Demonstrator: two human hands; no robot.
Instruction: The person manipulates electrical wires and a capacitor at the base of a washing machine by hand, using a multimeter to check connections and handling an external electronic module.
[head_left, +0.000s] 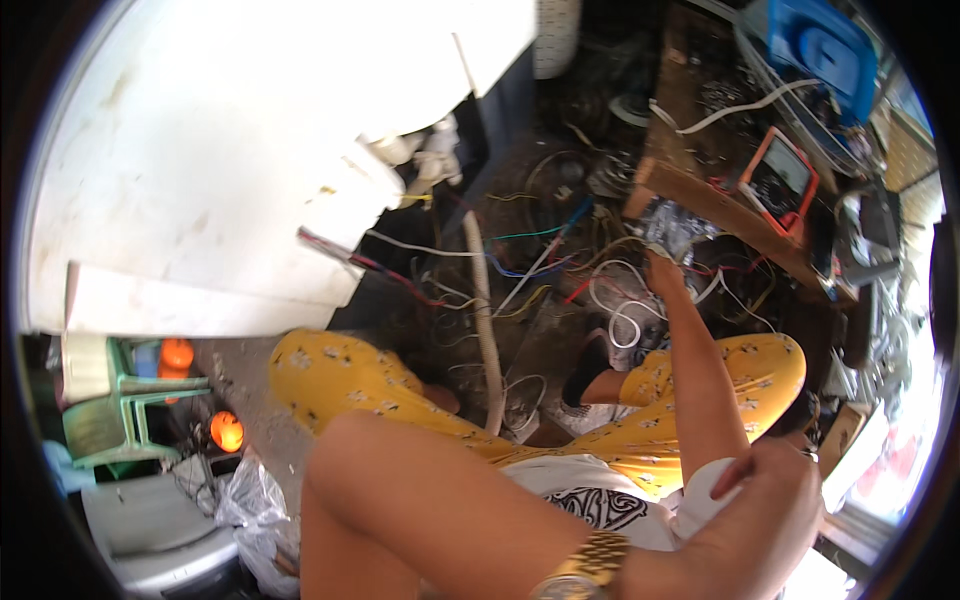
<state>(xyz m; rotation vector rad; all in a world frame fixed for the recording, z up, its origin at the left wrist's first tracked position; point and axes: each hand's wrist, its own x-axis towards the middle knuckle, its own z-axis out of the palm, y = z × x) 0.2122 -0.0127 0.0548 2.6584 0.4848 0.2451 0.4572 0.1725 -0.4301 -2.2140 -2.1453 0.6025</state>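
Observation:
My right arm reaches forward over the yellow floral trousers (740,375). At its end my right hand (662,275) is closed at the lower edge of a crumpled clear plastic bag (682,222); what its fingers hold is too small to tell. My left arm, with a gold watch (590,565) at the wrist, bends across my body. My left hand (770,495) has its fingers curled against the white sleeve (700,505) of my right arm; whether it grips anything is hidden. A looped white cable (622,325) lies just below my right hand, among several coloured wires (540,270).
A big white appliance casing (220,150) fills the upper left, a pale hose (480,320) beside it. A wooden frame (720,215) stands at the right with an orange-framed meter (782,182) and a blue container (830,55). Green chairs (130,420) stand at the left.

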